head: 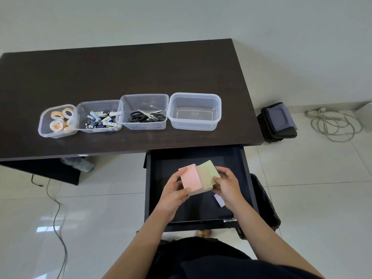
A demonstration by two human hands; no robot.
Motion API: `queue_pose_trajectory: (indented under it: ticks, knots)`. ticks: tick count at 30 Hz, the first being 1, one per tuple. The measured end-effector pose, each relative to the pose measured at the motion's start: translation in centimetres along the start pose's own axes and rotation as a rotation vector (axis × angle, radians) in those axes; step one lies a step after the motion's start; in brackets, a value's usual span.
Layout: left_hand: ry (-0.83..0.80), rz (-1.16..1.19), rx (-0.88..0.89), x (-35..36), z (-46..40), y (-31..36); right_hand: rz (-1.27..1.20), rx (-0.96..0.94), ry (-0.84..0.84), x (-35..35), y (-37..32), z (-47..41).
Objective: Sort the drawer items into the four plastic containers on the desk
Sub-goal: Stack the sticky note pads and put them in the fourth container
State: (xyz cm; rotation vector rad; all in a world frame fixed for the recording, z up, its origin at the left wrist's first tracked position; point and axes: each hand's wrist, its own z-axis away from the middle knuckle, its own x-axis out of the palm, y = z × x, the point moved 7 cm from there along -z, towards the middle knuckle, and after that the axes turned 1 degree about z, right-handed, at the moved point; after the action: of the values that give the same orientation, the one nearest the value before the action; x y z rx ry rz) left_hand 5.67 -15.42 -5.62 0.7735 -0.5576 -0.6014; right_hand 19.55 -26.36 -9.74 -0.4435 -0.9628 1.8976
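Observation:
Over the open dark drawer [161, 198], my left hand [175, 193] and my right hand [228, 186] together hold a stack of sticky-note pads [198, 178], pink on the left and green on the right. A small pale note [219, 200] lies on the drawer floor under my right hand. On the desk [120, 73] stand four clear plastic containers in a row: tape rolls [58, 121] at far left, then batteries [99, 117], then scissors [144, 115], and an empty container [194, 111] at the right.
A black bin [276, 122] stands on the floor right of the desk, with coiled white cable [334, 125] beyond it. A grey cable [58, 214] trails across the tiles at the left. Another dark bag [265, 206] sits beside the drawer's right side.

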Motion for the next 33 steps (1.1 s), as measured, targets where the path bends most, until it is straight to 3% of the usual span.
queue_pose_trajectory:
  ticks: [8,18,27,33]
  knots:
    - [0.08,-0.171,0.092,0.0,-0.2,0.4,-0.108,0.034,-0.153,1.5,0.8,0.8]
    - [0.113,-0.174,0.083,-0.4,-0.3,0.8,-0.169,0.113,-0.278,3.0,0.8,1.5]
    - [0.101,-0.242,0.064,-0.8,-0.2,-0.1,0.103,-0.009,-0.186,3.3,0.9,1.4]
    - [0.045,-0.429,0.106,-0.9,0.0,0.1,0.165,-0.015,-0.252,3.4,0.7,1.6]
